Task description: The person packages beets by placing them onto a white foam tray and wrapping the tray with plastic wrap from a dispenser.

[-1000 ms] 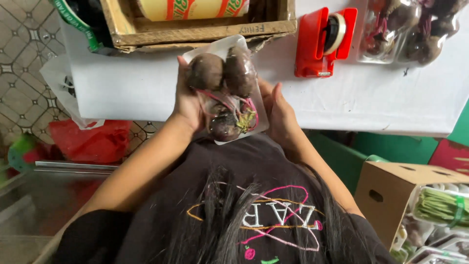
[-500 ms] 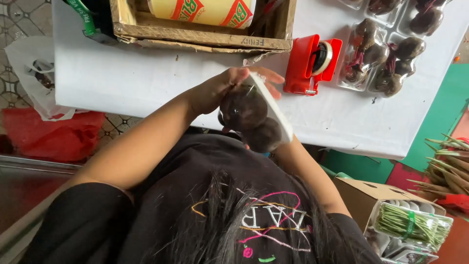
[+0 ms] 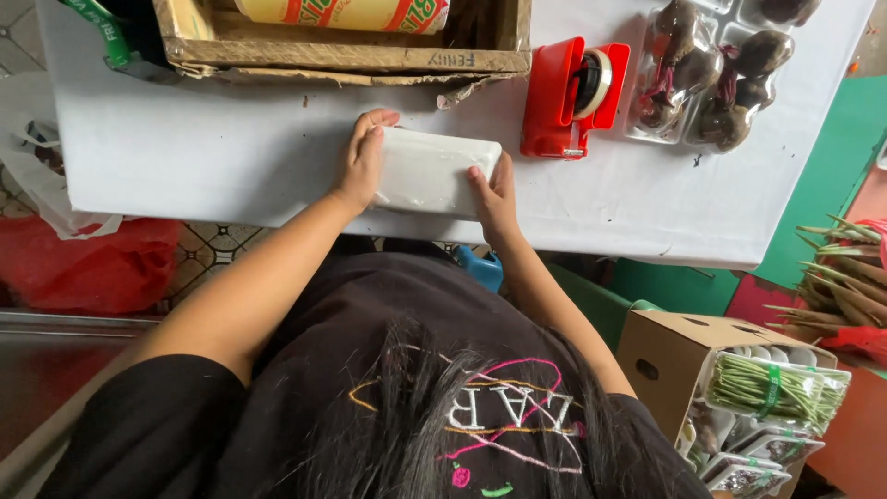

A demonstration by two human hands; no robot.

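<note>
Leaning over a white desk [image 3: 231, 157] in a black shirt [image 3: 370, 388] with coloured stitching, dark hair falling forward at the bottom of the view. At four o'clock, sitting low beside the desk, a cardboard box [image 3: 684, 356] holding wrapped trays of green beans [image 3: 767, 383]. At nine o'clock, lying on the floor, a red plastic bag [image 3: 88, 268].

Just past the near edge of the desk, pressing a white foam tray [image 3: 430, 171] down flat, underside up, contents hidden. Clamping on the tray from both ends: the left hand [image 3: 362, 162] at its nine o'clock side, fingers curling over the far corner; the right hand [image 3: 494, 189] at its three o'clock side, fingers laid against the short edge. Neither hand lifting the tray clear of the desk.

Standing just beyond, at two o'clock from the tray, a red tape dispenser [image 3: 573, 97] with its roll showing, near but not touching the tray. Farther out at two o'clock, resting near the desk's far right corner, clear-wrapped trays of dark beetroots [image 3: 711, 79]. Sitting at twelve o'clock, a worn wooden crate [image 3: 342, 55] with a yellow package [image 3: 342, 11] inside. At three o'clock, poking in from the right edge, a bundle of long green stalks [image 3: 845, 277].
</note>
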